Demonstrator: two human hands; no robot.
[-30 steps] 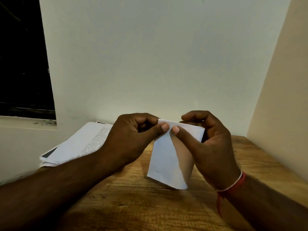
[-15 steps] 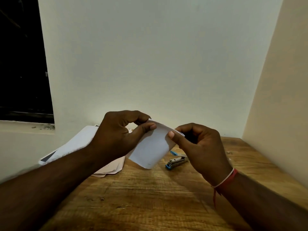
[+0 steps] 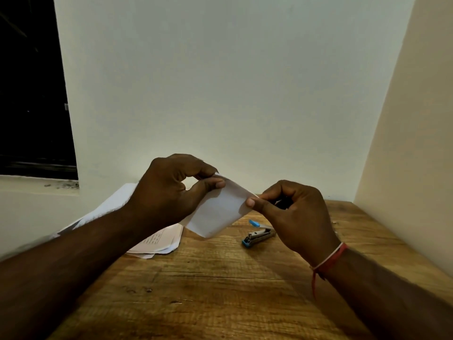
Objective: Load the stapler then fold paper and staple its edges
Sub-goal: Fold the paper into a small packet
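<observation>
Head view: both hands, left hand [image 3: 169,192] and right hand [image 3: 294,217], stay pinched on the folded paper [image 3: 218,212], now tilted flatter above the worktop [image 3: 220,290], exposing the stapler [image 3: 258,235] (lying unused). Stapling probably follows.

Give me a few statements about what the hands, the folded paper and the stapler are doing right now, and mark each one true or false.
1. Both hands hold the folded paper above the table. True: left hand and right hand each pinch an upper corner.
2. The stapler is in the right hand. False: it lies on the table, untouched.
3. A stack of papers lies under the left forearm. True.
4. The stapler has red trim. False: its trim is blue.
5. A red thread circles the left wrist. False: it is on the right wrist.
</observation>
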